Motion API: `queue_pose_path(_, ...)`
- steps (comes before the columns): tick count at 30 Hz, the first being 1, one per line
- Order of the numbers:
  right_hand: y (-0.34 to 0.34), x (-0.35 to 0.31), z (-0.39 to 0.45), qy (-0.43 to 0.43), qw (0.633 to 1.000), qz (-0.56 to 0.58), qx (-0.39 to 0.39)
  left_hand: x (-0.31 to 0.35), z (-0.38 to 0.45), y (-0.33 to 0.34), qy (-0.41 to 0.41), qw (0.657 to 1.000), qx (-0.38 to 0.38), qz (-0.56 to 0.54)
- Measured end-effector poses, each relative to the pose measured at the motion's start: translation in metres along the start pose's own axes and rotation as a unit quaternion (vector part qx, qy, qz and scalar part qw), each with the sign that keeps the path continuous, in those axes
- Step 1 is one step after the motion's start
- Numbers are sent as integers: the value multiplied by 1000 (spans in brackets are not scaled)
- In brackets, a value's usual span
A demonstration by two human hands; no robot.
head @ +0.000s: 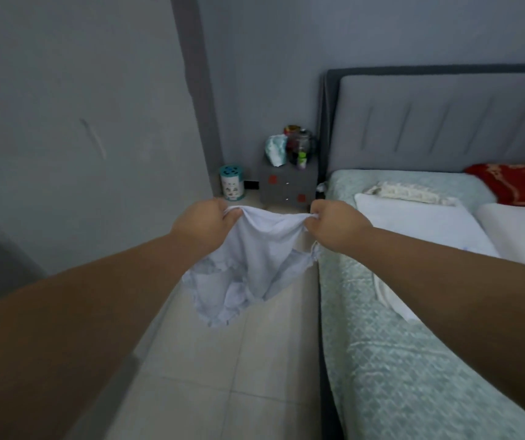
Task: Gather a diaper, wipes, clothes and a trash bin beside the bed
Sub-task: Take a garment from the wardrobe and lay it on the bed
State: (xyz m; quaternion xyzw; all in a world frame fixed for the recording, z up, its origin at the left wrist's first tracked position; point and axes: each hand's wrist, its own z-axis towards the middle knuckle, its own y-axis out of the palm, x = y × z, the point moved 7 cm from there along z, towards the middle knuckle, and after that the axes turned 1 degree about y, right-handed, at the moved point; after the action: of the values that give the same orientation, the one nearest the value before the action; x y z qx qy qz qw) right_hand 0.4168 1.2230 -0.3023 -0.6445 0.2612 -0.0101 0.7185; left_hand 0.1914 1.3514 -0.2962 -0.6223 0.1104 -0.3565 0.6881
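A small pale blue-white garment (251,268) with frilled edges hangs stretched between both hands above the floor strip beside the bed (381,328). My left hand (205,222) pinches its left top corner and my right hand (338,225) pinches the right one. Far ahead, a folded diaper (276,149) leans on the grey nightstand (288,185). A small round teal-lidded bin (232,182) stands on the floor left of the nightstand, against the wall. I cannot make out any wipes.
Jars and bottles (299,146) crowd the nightstand top. The bed has a green quilted cover, white pillows (419,223), a red cloth (515,182) and a grey padded headboard (445,122). A narrow tiled floor strip (223,360) runs between the grey wall and the bed.
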Motion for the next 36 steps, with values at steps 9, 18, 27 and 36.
queue_pose_path(9, -26, 108, 20, 109, 993, 8, 43, 84, 99, 62, 109, 994, -30, -8)
queue_pose_path(18, -25, 153, 83, 196, 978, 0, 78, 101, 210, 106, 205, 975, -63, -53)
queue_pose_path(27, -24, 157, 156, 255, 961, 11, 109, 91, 304, 114, 267, 957, -82, -79)
queue_pose_path(36, -38, 195, 226, 266, 957, 7, 113, 114, 387, 138, 284, 953, -85, -64)
